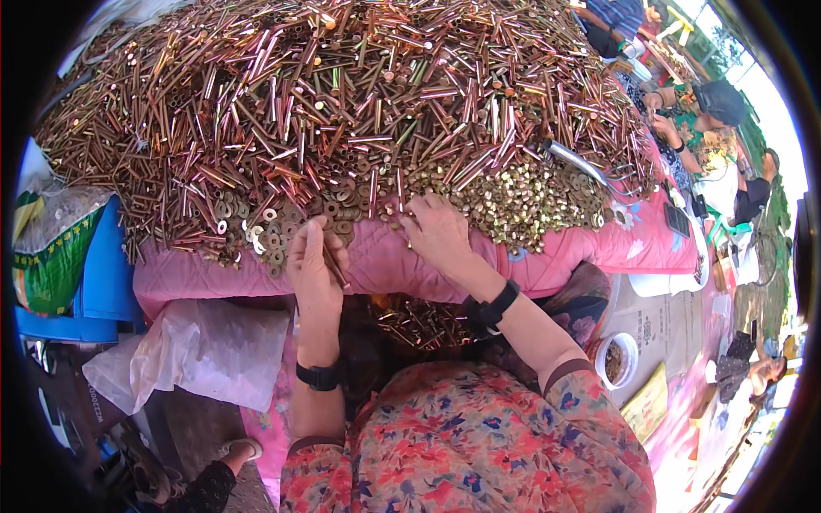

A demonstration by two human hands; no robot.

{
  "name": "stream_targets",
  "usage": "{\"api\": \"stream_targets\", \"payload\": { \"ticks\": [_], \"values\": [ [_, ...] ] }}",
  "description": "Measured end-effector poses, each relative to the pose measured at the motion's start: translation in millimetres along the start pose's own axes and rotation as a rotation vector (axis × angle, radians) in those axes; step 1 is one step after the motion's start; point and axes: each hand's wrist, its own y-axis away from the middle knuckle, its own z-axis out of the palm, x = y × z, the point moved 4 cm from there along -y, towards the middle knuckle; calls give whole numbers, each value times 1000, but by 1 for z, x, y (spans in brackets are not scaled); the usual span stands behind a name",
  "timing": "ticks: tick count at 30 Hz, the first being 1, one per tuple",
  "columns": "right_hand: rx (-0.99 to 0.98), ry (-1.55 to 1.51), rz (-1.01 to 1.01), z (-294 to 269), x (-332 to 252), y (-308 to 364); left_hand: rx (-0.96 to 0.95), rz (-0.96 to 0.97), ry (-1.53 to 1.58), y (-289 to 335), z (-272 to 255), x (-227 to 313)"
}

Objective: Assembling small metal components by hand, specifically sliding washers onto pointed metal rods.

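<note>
My left hand (pixel 316 261) is closed around a brownish metal tube (pixel 334 267), which slants down across its fingers. Just right of it, my right hand (pixel 440 229) reaches to the near edge of the heap, fingers bent and pinched at the small brass-coloured nuts (pixel 522 201). Whatever lies between those fingertips is too small to make out. Flat round washers (pixel 272 229) lie loose beside my left hand. Behind both hands rises a large heap of copper-coloured metal tubes (pixel 359 103), many with a reddish sheen.
A pink quilted cloth (pixel 376 256) covers the table's near edge. On the heap's right lies a shiny curved metal tool (pixel 575 160); a dark phone (pixel 676 219) is beyond it. More tubes (pixel 419 323) sit below the edge. Plastic sheeting (pixel 205 350) hangs left. People (pixel 718 107) sit right.
</note>
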Motion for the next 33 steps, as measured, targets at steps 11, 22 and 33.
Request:
{"api": "stream_targets", "payload": {
  "ticks": [11, 22, 33],
  "values": [
    [-127, 230, -167, 26, -29, -18, -42, -363, 96, 29, -23, -30],
    [-99, 152, -432, 47, -62, -25, 92, -323, 113, 29, -47, -27],
    [-201, 84, -460, 51, -84, -16, 120, -222, 134, 27, -55, -27]
  ]
}}
